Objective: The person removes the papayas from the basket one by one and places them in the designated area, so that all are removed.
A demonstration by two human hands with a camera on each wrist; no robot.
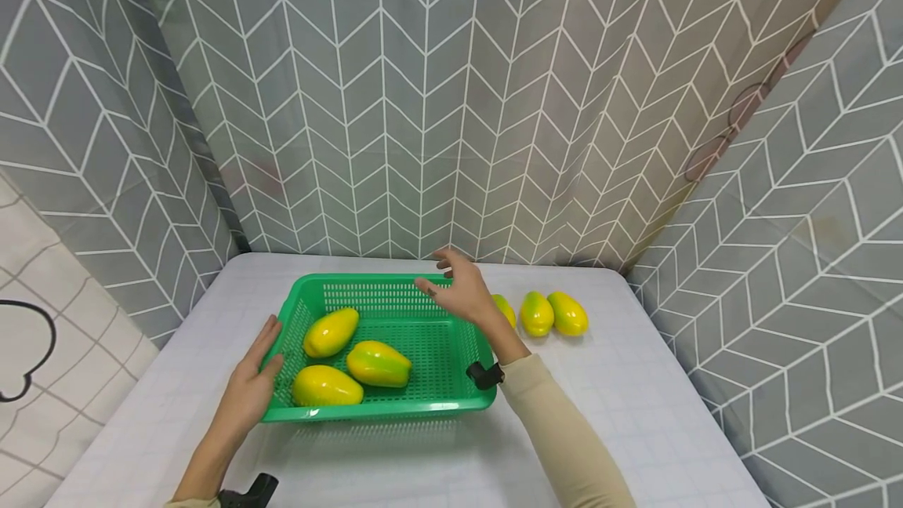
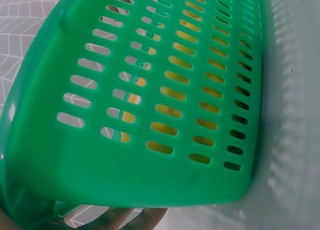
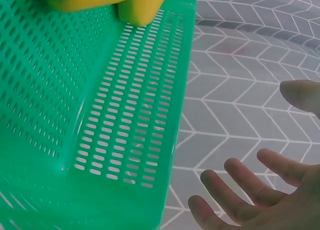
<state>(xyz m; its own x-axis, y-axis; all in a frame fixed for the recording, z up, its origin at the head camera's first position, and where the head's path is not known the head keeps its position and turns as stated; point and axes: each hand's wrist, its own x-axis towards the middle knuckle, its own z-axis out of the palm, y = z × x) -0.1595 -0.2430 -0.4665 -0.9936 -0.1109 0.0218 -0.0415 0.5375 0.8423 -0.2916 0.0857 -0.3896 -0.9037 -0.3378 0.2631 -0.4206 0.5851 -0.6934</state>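
Note:
A green plastic basket (image 1: 437, 406) with slotted walls holds a mango (image 1: 331, 333) at the back left, another mango (image 1: 328, 387) at the front left and a third mango (image 1: 378, 364) nearer the middle. At the basket's left rim is my left hand (image 1: 248, 386), its fingers extended along the side; the left wrist view shows some fingers (image 2: 142, 220) beyond the wall. Over the back right part of the basket hovers my right hand (image 1: 462, 288), fingers spread and holding nothing. In the right wrist view its fingers (image 3: 250, 185) stand apart from the rim.
Right of the basket, two yellow-green mangoes (image 1: 537, 314) (image 1: 568, 313) lie side by side on the white table (image 1: 600, 398). A further mango (image 1: 504, 310) is partly hidden behind my right wrist. Grey chevron curtains (image 1: 423, 100) enclose the back and sides.

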